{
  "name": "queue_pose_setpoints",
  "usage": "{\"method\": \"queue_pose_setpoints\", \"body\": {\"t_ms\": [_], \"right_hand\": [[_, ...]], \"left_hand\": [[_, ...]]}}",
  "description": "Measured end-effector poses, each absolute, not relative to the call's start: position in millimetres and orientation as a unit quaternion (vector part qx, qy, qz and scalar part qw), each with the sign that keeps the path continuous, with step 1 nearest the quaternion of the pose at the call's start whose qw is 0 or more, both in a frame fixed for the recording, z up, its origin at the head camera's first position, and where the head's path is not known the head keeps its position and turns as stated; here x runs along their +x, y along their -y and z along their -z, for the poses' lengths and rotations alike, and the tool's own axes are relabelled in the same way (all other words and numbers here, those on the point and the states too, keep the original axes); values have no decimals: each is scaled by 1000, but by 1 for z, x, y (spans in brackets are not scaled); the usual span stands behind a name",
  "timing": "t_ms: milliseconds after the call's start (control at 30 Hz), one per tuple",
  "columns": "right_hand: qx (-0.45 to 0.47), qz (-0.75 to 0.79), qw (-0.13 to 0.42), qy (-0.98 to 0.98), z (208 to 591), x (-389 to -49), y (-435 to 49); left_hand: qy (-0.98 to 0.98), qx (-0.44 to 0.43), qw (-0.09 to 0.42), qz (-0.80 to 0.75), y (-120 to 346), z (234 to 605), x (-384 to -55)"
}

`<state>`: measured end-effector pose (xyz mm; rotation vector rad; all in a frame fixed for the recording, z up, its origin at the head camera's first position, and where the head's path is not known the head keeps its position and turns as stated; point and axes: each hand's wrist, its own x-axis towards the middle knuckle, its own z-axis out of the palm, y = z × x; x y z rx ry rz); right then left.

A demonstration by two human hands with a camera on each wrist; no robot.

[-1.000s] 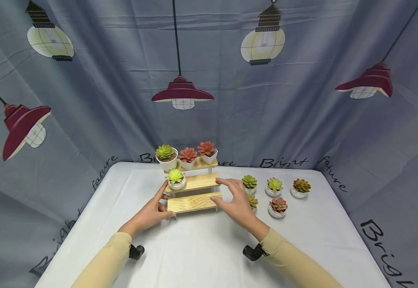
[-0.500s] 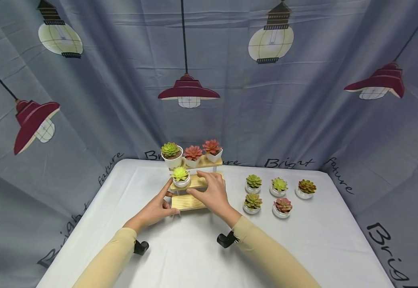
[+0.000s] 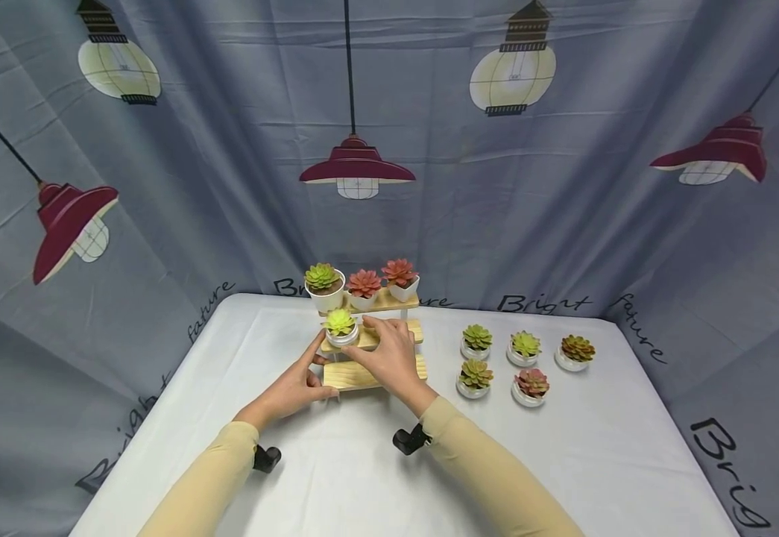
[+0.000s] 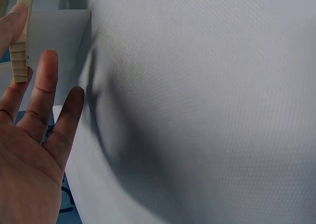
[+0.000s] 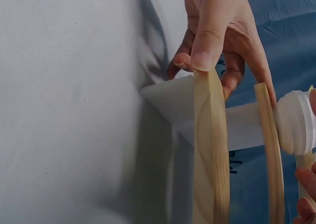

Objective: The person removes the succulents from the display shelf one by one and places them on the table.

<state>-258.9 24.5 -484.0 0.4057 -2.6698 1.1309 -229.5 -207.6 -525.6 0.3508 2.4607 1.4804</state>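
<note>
A three-tier wooden plant stand (image 3: 351, 377) stands at the table's back. My left hand (image 3: 288, 389) grips its left end, thumb at the bottom shelf's end and index finger reaching to the middle shelf. The left wrist view shows the thumb on a wooden shelf end (image 4: 19, 68), other fingers spread. On the middle shelf's left end sits a yellow-green potted succulent (image 3: 341, 324) in a white pot (image 5: 295, 122). Thumb and index finger of my right hand (image 3: 394, 360) pinch this pot from the right; only fingertips (image 5: 307, 180) show in the right wrist view.
The top shelf bears a green succulent (image 3: 323, 277) and two red succulents (image 3: 364, 283). Right of the stand, several small potted succulents (image 3: 475, 375) stand on the white table (image 3: 563, 447). A grey curtain (image 3: 241, 186) with printed lamps hangs behind.
My right hand has moved left from the stand's right end to the yellow-green succulent's pot. The left hand keeps its place on the stand. The head view has shifted slightly.
</note>
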Motion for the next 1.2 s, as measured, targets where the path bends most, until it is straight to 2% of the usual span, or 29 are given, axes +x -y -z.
{"method": "queue_pose_setpoints", "body": {"t_ms": [1200], "right_hand": [[111, -363, 97, 920, 489, -265, -2]], "left_hand": [[-853, 120, 120, -494, 207, 528, -231]]}}
